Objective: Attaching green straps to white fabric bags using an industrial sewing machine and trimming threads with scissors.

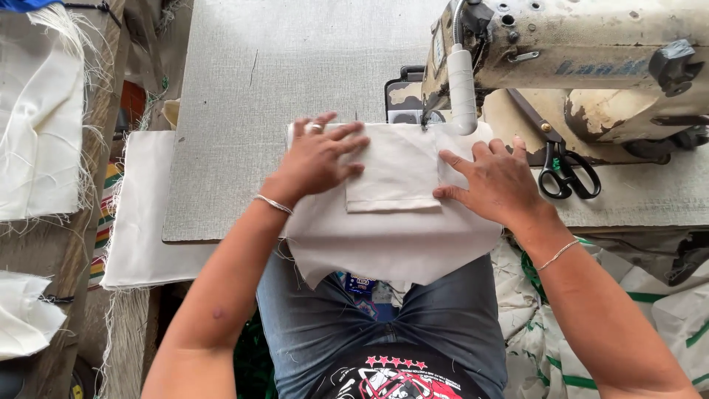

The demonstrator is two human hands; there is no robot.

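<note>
Grey table point(281, 81) carries a worn cream sewing machine point(583, 66); scissors point(567, 176) lie beside its base. Cream cloth point(391, 236) lies at the needle, overhanging the table's near edge. Left hand point(319, 159) and right hand point(502, 183) press it, open and flat. More cloth pieces point(37, 125) lie left.

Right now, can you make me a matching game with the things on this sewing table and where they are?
Things:
1. black scissors
2. left hand
3. right hand
4. sewing machine

Places:
A. flat on the cream cloth, left of the folded pocket piece
B. lying on the table under the machine's arm
C. at the far right of the grey table
D. flat on the cream cloth, right of the folded pocket piece

Pairs: 1-B, 2-A, 3-D, 4-C
</note>
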